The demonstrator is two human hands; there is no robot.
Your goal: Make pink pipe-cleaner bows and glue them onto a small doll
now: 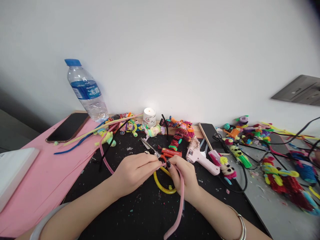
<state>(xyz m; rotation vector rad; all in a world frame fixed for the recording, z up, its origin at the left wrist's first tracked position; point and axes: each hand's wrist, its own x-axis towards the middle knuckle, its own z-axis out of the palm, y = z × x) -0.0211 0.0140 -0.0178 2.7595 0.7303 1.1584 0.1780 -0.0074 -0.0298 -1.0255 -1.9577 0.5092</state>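
My left hand (136, 171) and my right hand (185, 175) meet above the black mat, fingertips pinched together. Between them runs a fuzzy pink pipe cleaner (180, 203), its free end curving down below my right hand. Just beyond my fingers are scissors (149, 145) with the blades pointing away to the left; my left hand partly covers them. A yellow loop (163, 189) lies beneath my hands, perhaps the scissors' handle. Close behind is a red printed stick-like item (171, 152). A pale pink glue gun (201, 160) rests to the right of my right hand.
Along the wall stand a water bottle (86, 91), a paper cup (149, 117) and several pipe-cleaner figures (182, 131). Phones (67, 127) lie left and right. Black cables (246, 180) and more figures (282, 176) crowd the right side. A white box (17, 173) sits left.
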